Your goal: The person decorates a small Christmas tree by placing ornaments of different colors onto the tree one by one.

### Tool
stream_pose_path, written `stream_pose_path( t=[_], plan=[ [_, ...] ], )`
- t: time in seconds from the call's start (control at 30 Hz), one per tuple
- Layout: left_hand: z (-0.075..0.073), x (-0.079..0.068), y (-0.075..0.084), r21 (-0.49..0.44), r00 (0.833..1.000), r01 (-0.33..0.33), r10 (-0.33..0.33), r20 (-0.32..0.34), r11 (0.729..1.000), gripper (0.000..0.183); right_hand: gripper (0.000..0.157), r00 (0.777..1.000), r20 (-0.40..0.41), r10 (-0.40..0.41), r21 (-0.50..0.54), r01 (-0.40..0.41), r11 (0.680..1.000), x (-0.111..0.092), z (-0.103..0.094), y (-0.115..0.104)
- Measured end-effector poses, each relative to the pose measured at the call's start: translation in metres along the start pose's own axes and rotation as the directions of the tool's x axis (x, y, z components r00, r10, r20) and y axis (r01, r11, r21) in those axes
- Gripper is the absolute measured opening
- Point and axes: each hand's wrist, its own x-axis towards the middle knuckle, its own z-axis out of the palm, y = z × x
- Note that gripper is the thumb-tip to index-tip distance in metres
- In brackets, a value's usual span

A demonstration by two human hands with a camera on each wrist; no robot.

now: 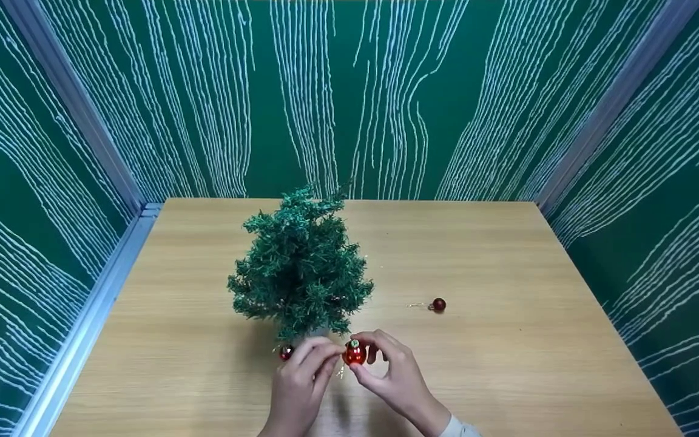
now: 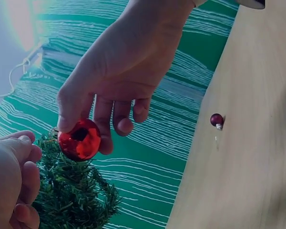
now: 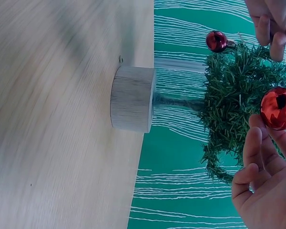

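My right hand (image 1: pixel 395 376) pinches a shiny red Christmas bauble (image 1: pixel 355 352) between thumb and fingertips, its cap turned up. Close beside it, my left hand (image 1: pixel 301 379) has thumb and forefinger together at the bauble's gold string (image 1: pixel 341 371). Both hands are in front of the small artificial Christmas tree (image 1: pixel 301 261). In the right wrist view, a darker red bauble (image 3: pixel 217 41) hangs at the tree's lower branches; the left hand partly hides it in the head view. The left wrist view has the held bauble (image 2: pixel 79 140) in front of the green branches.
Another dark red bauble (image 1: pixel 439 304) lies on the wooden table (image 1: pixel 477 255), right of the tree, its gold string stretched leftward. The tree stands on a round pale wooden base (image 3: pixel 132 99). Green panels with white lines (image 1: pixel 349 121) enclose the back and sides.
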Motion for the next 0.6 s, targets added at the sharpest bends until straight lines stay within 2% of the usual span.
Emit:
stream_pose_path(
  t=[0.13, 0.27, 0.43, 0.6],
  plan=[
    [0.0019, -0.0019, -0.0015, -0.013, 1.0, 0.009, -0.008, 0.011, 1.0, 0.023, 0.042, 1.0, -0.001, -0.009, 0.012, 0.009, 1.0, -0.0005, 0.0006, -0.0006],
    [0.0041, -0.0039, -0.0027, -0.035, 1.0, 0.006, -0.006, 0.02, 0.999, 0.025, 0.043, 1.0, -0.003, -0.005, 0.004, 0.005, 1.0, -0.0009, 0.001, -0.0013],
    [0.0053, -0.006, -0.0029, -0.077, 0.997, 0.043, -0.038, 0.065, 0.996, 0.028, 0.043, 1.0, -0.003, 0.006, 0.004, -0.006, 1.0, -0.0007, 0.0019, -0.0013],
    [0.0061, -0.006, -0.0027, -0.084, 0.997, 0.044, -0.038, 0.07, 0.995, 0.032, 0.043, 1.0, -0.006, -0.003, 0.006, 0.003, 1.0, 0.0001, 0.0024, -0.0011]
  ],
)
